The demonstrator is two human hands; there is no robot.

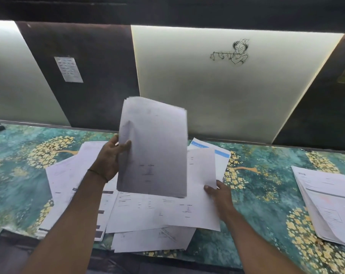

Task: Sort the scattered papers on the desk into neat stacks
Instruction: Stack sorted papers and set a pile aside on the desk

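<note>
A sheaf (153, 147) is held above the scattered pile (144, 214) on the desk (256, 175); a stack (326, 204) is laid well right of that pile, wall panels (227, 86) behind it.

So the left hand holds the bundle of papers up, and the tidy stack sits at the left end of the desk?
Not quite. The head view shows the left hand holding the bundle of papers up, but the tidy stack sits at the right end of the desk.

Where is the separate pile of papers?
Head view: the separate pile lies on the desk at far right, beyond the right hand, apart from the scattered papers.
</note>
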